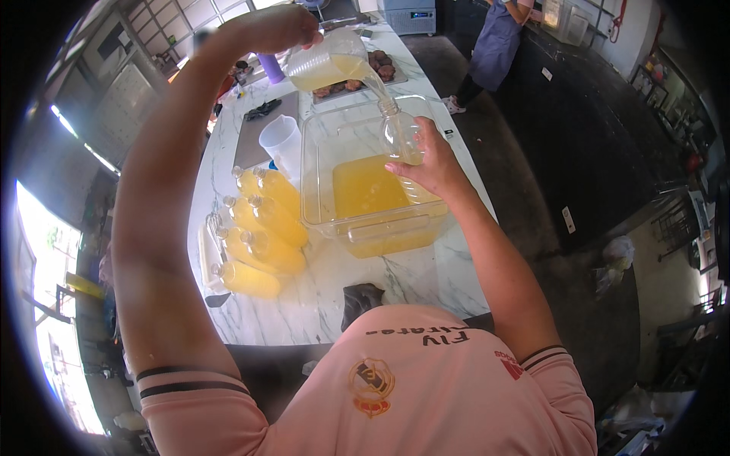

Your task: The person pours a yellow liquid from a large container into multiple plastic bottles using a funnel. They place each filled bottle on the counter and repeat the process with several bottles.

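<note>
My left hand (285, 28) is raised at the top of the view and grips a clear plastic jug (319, 65), tipped to the right. A stream of pale yellow liquid (374, 85) runs from its rim to the mouth of a clear plastic bottle (394, 134). Around that bottle's body my right hand (436, 162) is closed, holding it over a clear rectangular tub (312, 199). Yellow liquid (368, 185) lies in the tub, with some bubbles on top. Left of the tub, several uncapped bottles (276, 219) of yellow liquid stand close together.
A translucent measuring jug (280, 139) stands behind the bottles on the marble-patterned table (319, 308). A whisk (214, 231) lies at left, a black cloth-like item (362, 299) in front. Farther back are a tray of brown food (385, 65) and a purple tumbler (270, 67). A person in an apron (496, 45) stands beyond.
</note>
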The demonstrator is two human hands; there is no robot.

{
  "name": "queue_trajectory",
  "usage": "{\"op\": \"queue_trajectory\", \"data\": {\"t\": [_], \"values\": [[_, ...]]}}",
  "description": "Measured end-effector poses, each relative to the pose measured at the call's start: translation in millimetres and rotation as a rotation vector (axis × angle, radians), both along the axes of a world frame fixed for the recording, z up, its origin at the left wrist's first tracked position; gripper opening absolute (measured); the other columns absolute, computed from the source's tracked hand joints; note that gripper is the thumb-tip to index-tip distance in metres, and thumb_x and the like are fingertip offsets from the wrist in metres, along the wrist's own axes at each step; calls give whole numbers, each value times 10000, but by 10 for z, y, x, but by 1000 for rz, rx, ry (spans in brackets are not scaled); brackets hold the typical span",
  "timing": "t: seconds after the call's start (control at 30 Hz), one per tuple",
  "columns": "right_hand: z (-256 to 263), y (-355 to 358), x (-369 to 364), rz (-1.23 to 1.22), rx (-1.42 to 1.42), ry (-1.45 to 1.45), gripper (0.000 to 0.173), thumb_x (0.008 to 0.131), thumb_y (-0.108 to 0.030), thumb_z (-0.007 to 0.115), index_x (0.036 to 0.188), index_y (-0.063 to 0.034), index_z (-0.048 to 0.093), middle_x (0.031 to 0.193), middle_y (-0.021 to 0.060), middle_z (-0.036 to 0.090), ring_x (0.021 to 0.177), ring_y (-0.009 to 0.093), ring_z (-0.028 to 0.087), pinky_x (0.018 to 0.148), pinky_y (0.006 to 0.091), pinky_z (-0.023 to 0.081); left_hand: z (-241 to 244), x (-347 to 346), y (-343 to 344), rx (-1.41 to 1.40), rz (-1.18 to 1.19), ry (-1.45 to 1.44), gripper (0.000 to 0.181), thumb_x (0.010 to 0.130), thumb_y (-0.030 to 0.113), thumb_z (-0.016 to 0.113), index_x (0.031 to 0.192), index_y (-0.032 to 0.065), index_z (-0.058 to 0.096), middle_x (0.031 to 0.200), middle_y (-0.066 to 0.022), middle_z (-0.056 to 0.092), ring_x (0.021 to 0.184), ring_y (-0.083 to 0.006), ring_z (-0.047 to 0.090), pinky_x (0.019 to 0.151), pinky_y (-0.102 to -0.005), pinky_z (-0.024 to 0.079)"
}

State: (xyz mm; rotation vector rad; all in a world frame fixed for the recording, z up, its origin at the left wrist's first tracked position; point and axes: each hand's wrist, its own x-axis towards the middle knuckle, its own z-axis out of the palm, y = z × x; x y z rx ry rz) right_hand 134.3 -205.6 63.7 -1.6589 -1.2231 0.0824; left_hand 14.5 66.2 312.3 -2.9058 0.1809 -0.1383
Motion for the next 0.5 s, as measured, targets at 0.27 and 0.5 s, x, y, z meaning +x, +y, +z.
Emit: {"op": "queue_trajectory", "data": {"t": [0.27,0.5], "values": [[9,-34,17,-9,-12,16,917,636,-316,843,1321,-2,320,1267,257,479,1131,398,537,929,415,457,234,-47,-822,-88,400,11,207,862,123,520,966,29,672,928,-139,682,848,-266,642,769,-379,500],[-7,5,6,-24,-10,-25,888,640,-298,853,1305,-44,323,1251,227,500,1119,341,556,933,399,467,232,45,-763,43,413,56,234,887,158,527,1023,17,654,979,-169,671,871,-285,625,812,-389,479]]}}
